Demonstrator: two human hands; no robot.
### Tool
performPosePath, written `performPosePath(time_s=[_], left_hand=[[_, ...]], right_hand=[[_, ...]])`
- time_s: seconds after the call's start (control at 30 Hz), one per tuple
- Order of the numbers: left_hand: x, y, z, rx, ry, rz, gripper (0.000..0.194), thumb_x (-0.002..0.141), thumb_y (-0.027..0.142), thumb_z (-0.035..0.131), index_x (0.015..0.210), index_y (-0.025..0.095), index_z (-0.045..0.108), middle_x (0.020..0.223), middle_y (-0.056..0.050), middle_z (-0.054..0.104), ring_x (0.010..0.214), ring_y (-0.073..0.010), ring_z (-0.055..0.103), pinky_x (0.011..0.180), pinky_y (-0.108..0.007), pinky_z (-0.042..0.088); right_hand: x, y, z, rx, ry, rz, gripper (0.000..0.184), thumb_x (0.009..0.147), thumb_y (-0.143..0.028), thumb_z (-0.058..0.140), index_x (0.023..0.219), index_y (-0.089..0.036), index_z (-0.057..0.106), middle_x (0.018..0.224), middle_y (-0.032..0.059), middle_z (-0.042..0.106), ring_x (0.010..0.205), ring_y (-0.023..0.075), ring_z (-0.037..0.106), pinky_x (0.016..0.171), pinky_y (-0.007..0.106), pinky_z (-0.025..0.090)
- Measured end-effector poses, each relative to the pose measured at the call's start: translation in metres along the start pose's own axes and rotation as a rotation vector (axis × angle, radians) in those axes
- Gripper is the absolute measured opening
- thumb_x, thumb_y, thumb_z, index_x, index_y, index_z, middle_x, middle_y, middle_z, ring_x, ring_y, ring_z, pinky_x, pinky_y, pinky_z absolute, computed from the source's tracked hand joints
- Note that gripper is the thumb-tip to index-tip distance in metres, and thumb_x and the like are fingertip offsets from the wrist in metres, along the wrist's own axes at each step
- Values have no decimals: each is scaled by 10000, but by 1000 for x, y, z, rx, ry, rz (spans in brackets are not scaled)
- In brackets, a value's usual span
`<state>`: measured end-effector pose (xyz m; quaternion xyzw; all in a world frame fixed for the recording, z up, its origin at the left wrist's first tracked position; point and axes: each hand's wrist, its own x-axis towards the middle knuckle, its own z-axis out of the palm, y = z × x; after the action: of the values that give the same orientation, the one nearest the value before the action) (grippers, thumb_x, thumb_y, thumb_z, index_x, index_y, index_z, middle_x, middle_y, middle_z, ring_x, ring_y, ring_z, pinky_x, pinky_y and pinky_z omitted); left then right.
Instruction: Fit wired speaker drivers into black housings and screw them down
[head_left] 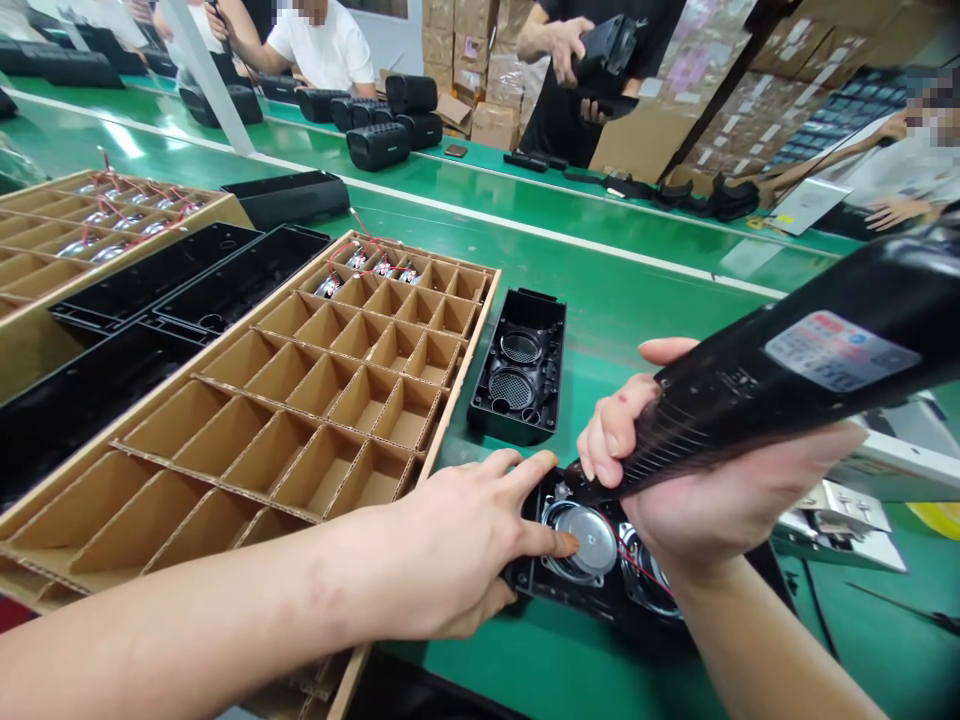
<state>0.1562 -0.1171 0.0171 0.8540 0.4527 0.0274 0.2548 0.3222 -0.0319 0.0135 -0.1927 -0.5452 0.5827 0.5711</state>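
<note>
My right hand [690, 470] is wrapped round a black electric screwdriver [720, 380] with a silver label, its tip pointing down at a corner of a black speaker housing [570, 597]. My left hand [472, 540] grips the near end of that housing, one finger resting on a round silver speaker driver [589, 540] seated in it. Beside it sits a second driver [649, 575], partly covered by my right hand and wrist. Red wires run between the drivers. The screwdriver's tip is mostly hidden by my fingers.
A second black housing [517, 370] lies just beyond, next to a divided cardboard tray [300, 400] with several drivers at its far end. Black casings [150, 300] lie left. A metal fixture [840, 525] stands right. Co-workers sit or stand across the green table [637, 270].
</note>
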Motion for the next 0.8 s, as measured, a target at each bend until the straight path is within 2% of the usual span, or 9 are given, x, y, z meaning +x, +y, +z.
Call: performPosePath(time_s=[0.13, 0.23, 0.33, 0.53, 0.7, 0.8], left_hand=[[1, 0, 1, -7, -3, -1, 691, 866, 231, 791, 1513, 367, 591, 1651, -142, 383, 1474, -443, 462, 1173, -613, 472], [1, 1, 2, 5, 2, -10, 687, 858, 242, 774, 1505, 386, 594, 1560, -139, 464, 1413, -429, 512, 1120, -611, 521], [1, 2, 3, 17, 0, -20, 696, 842, 262, 768, 1504, 391, 595, 1531, -141, 477, 1383, -427, 527, 1097, -609, 536], [1, 0, 10, -2, 66, -7, 679, 809, 268, 757, 1468, 380, 634, 1487, -126, 500, 1391, -409, 519, 1184, -583, 458], [1, 0, 9, -9, 70, 7, 641, 813, 279, 769, 1439, 360, 663, 1427, -128, 535, 1341, -376, 554, 1167, -546, 475], [2, 1, 7, 8, 49, -4, 645, 816, 274, 776, 1443, 367, 658, 1457, -135, 531, 1365, -391, 539, 1186, -584, 443]], right_hand=[[-5, 2, -2, 38, -35, 32, 640, 810, -850, 671, 1048, -260, 737, 602, -27, 576, 371, 138, 469, 345, 263, 401], [-8, 3, -3, 39, -67, 35, 688, 794, -885, 647, 1062, -254, 713, 609, -32, 588, 380, 132, 470, 365, 253, 407], [-9, 5, -2, 53, -107, 55, 718, 774, -906, 641, 1064, -253, 708, 597, -38, 582, 404, 128, 488, 387, 239, 428], [-10, 5, -1, 113, -83, 80, 668, 738, -850, 741, 1017, -243, 733, 579, -33, 584, 388, 130, 486, 371, 235, 425], [-11, 9, 1, 99, -104, 63, 669, 775, -863, 690, 1037, -249, 728, 600, -32, 583, 406, 125, 483, 374, 232, 412], [-9, 5, 5, 76, -90, 54, 686, 803, -870, 656, 1083, -248, 726, 632, -19, 602, 430, 129, 500, 382, 236, 412]])
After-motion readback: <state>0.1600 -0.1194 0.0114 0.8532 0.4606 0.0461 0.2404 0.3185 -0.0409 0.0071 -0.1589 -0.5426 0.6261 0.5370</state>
